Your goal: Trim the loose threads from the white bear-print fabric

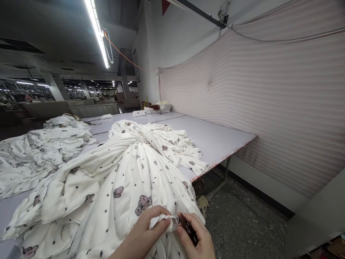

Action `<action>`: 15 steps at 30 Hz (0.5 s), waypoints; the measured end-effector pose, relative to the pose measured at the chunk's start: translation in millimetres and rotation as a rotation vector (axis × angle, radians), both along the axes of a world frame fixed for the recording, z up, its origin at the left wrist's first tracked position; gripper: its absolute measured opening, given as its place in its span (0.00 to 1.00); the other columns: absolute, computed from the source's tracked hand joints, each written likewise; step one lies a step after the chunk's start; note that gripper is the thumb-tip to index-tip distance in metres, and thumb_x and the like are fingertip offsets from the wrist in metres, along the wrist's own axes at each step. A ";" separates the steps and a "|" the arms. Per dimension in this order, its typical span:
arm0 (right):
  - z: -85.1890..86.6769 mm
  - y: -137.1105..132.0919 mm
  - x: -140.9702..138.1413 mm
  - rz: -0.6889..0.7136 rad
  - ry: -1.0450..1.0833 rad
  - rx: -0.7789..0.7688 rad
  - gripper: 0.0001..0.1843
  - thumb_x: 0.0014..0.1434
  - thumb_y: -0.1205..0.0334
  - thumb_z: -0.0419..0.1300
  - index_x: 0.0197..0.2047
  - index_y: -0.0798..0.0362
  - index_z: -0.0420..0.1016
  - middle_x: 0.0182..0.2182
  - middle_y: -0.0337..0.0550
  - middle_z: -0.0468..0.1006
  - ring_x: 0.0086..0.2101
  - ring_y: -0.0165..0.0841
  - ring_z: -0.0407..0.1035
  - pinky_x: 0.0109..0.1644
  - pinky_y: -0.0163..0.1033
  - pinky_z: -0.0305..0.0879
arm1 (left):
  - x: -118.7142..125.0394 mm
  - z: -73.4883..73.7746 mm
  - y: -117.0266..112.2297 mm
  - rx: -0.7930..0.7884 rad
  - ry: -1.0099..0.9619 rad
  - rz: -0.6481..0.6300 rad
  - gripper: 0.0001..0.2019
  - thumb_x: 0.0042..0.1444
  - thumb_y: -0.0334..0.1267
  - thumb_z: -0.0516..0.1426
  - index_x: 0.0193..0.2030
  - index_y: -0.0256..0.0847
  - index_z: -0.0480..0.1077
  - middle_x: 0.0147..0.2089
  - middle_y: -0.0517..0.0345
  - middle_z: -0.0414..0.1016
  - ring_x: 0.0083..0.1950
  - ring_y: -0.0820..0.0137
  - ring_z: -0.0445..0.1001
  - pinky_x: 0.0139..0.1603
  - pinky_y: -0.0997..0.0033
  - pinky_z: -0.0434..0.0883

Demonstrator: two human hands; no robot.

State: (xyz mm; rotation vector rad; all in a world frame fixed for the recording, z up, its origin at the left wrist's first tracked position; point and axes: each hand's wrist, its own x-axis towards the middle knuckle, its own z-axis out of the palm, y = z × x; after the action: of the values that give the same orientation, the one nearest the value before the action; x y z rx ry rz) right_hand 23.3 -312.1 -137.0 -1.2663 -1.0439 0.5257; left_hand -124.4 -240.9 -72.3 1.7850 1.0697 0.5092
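A large heap of white fabric [129, 180], printed with pinkish-grey cartoon animals and small dark dots, spreads in soft folds toward me. My left hand [147, 230] is closed, pinching a bunched white edge of this fabric between thumb and fingers. Close beside it on the right, my right hand [198, 239] is closed around a small dark flat tool [188, 228] that looks like thread snips. The tool's tip lies near the pinched edge; whether it touches the cloth I cannot tell. Part of the tool is hidden by my fingers.
More of the printed fabric [40, 147] lies piled at the left. Folded white stacks [163, 107] stand at the far end of the pale table [212, 135]. Its right edge drops to a speckled floor [242, 212]. A striped sheet [256, 93] covers the right wall.
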 end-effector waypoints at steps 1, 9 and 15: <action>-0.6 -1.3 2.4 0.025 -0.045 -0.005 0.13 0.55 0.53 0.62 0.42 0.46 0.80 0.33 0.41 0.79 0.34 0.35 0.75 0.38 0.29 0.69 | -0.8 -0.9 0.0 -0.004 0.007 0.007 0.12 0.57 0.48 0.55 0.42 0.46 0.73 0.49 0.59 0.74 0.57 0.60 0.67 0.60 0.63 0.62; 2.3 0.9 12.3 0.180 -0.149 -0.090 0.13 0.56 0.53 0.62 0.43 0.43 0.82 0.32 0.42 0.82 0.34 0.37 0.76 0.40 0.33 0.69 | 6.4 14.0 -4.9 0.124 0.054 -0.120 0.10 0.58 0.41 0.53 0.38 0.43 0.75 0.42 0.60 0.77 0.49 0.65 0.72 0.53 0.72 0.66; 4.9 2.4 10.2 0.256 0.093 -0.133 0.15 0.52 0.48 0.64 0.37 0.47 0.85 0.28 0.43 0.82 0.32 0.38 0.75 0.37 0.35 0.67 | 11.8 19.5 -5.9 0.134 0.088 -0.127 0.10 0.57 0.39 0.53 0.37 0.43 0.75 0.40 0.61 0.79 0.47 0.67 0.74 0.50 0.74 0.67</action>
State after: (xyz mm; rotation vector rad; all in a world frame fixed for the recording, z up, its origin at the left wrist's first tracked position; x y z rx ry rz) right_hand 33.5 -309.7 -132.2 -1.2180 -1.1136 0.8538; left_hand -112.6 -246.9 -52.8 1.9946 0.9935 0.4365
